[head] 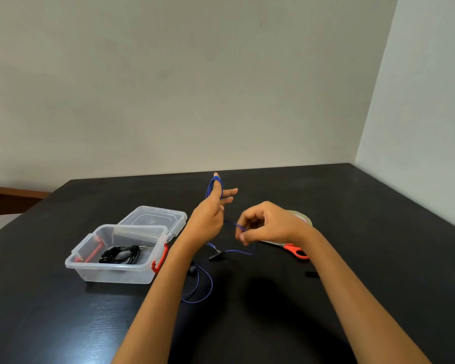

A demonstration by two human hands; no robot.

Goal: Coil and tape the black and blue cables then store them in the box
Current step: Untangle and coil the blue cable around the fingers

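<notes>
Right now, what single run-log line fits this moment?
stage: coiling blue cable | left hand: loops around fingers | right hand: pinching strand | black cable: coiled in box

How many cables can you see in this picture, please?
2. The black cable lies coiled inside the box. The blue cable is looped around the left hand's fingers, pinched by the right hand, its tail trailing on the table.

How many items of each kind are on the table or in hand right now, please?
Cables: 2, the blue cable and the black cable
Boxes: 1, the clear box
Lids: 1, the lid
Scissors: 1, the orange scissors
Tape rolls: 1, the tape roll
Total: 6
</notes>
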